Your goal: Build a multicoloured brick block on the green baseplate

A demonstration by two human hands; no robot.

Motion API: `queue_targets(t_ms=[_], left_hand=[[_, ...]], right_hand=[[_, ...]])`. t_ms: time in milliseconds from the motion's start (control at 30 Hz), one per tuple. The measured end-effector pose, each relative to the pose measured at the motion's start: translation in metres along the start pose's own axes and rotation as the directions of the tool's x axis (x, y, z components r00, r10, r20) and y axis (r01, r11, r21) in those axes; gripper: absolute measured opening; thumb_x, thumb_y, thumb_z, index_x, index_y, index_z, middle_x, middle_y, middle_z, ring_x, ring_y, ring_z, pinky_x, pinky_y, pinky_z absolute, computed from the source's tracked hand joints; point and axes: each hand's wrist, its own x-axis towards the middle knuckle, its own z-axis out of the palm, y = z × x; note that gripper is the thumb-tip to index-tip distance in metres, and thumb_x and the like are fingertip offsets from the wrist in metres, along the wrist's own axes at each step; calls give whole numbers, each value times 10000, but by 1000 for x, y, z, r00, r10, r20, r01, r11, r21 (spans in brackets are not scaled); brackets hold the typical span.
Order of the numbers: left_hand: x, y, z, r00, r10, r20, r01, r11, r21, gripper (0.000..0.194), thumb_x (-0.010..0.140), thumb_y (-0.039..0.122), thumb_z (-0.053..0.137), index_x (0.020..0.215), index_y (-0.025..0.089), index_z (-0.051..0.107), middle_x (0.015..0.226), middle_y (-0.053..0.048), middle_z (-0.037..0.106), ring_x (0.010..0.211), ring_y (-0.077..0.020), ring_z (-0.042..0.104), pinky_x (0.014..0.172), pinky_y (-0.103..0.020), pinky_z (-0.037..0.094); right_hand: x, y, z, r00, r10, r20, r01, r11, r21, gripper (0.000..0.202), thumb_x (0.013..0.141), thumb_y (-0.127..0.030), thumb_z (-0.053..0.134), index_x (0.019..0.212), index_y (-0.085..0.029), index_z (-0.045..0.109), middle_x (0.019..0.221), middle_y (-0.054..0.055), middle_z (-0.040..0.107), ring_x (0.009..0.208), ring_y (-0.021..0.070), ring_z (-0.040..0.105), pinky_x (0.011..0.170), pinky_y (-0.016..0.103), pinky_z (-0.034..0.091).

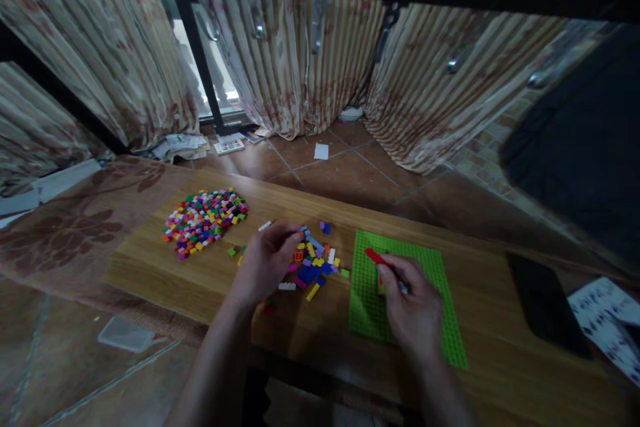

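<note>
The right hand (pixel 414 303) pinches a red brick (pixel 373 255), likely light, stiff, best held by its sides; the left hand's (pixel 267 263) grip I cannot tell

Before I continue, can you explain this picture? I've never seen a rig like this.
There is no machine here: one head-worn camera looks forward and down at the wearer's bare left hand and right hand. On the wooden table lie a heap of small bricks, a looser scatter of bricks and a green studded plate. The right hand holds a red brick over the plate. The left hand is at the scatter; whether it grips anything is hard to tell.
</note>
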Motion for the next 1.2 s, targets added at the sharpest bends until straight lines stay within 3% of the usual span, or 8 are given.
queue_targets(t_ms=[167, 333, 433, 667, 800, 933, 1067, 1200], left_hand=[[-15, 1, 60, 978, 65, 200, -53, 997, -64, 267, 851, 309, 582, 1060, 158, 649, 954, -52, 675, 820, -159, 616, 722, -252, 496], [-23, -2, 94, 953, 26, 302, 2, 996, -92, 357, 843, 298, 593, 1172, 160, 592, 1130, -94, 647, 945, -193, 627, 797, -300, 515], [-20, -6, 105, 960, 19, 281, 1, 997, -72, 341, 837, 273, 590, 1155, 150, 595, 1127, -99, 649, 978, -198, 626, 850, -319, 508], [-27, -9, 128, 987, 6, 160, -13, 999, 42, 346, 842, 230, 555, 1183, 180, 583, 1136, -93, 654, 986, -201, 631, 813, -319, 537], [-30, -6, 129, 990, 57, 129, -77, 984, 158, 340, 832, 233, 566, 1165, 175, 601, 1129, -97, 662, 1009, -217, 629, 890, -353, 519], [-26, -1, 117, 995, 81, 52, -87, 989, 117, 289, 851, 194, 518, 1123, 178, 617, 1070, -79, 681, 964, -194, 641, 877, -327, 518], [-17, 1, 93, 992, 120, -50, -119, 993, 22, 227, 884, 189, 472, 1038, 179, 639, 1002, -59, 689, 898, -163, 642, 814, -276, 513], [-1, -8, 55, 983, 77, -169, -86, 995, -47, 203, 867, 236, 516, 983, 163, 665, 937, -58, 697, 854, -163, 636, 766, -261, 502]], right_hand=[[13, 29, -39, 966, 211, -152, -217, 976, -25, 350, 832, -449, 578, 1013, -174, 694, 975, 96, 704, 842, 218, 661, 791, 396, 519], [13, 35, -60, 932, 315, -180, -344, 926, -159, 398, 754, -469, 629, 974, -151, 720, 853, 106, 727, 720, 229, 669, 704, 383, 526], [11, 36, -65, 933, 330, -145, -353, 918, -182, 389, 753, -477, 617, 952, -160, 725, 855, 100, 731, 706, 224, 667, 675, 359, 524], [7, 42, -72, 940, 322, -110, -338, 920, -199, 367, 776, -483, 579, 936, -184, 720, 946, 97, 717, 802, 250, 668, 752, 394, 514], [3, 34, -63, 967, 253, -39, -256, 945, -202, 359, 780, -499, 580, 930, -207, 722, 974, 78, 711, 819, 243, 667, 762, 375, 509], [-5, 22, -46, 988, 134, 78, -120, 979, -166, 348, 808, -507, 569, 940, -220, 716, 980, 56, 711, 812, 215, 670, 708, 323, 509], [-16, 15, -25, 989, -22, 143, 39, 993, -114, 272, 855, -456, 560, 955, -247, 703, 996, 32, 711, 874, 203, 668, 780, 329, 498], [-26, 3, -3, 962, -192, 196, 211, 974, -80, 191, 892, -364, 546, 954, -255, 691, 927, 19, 711, 842, 182, 667, 767, 313, 494]])
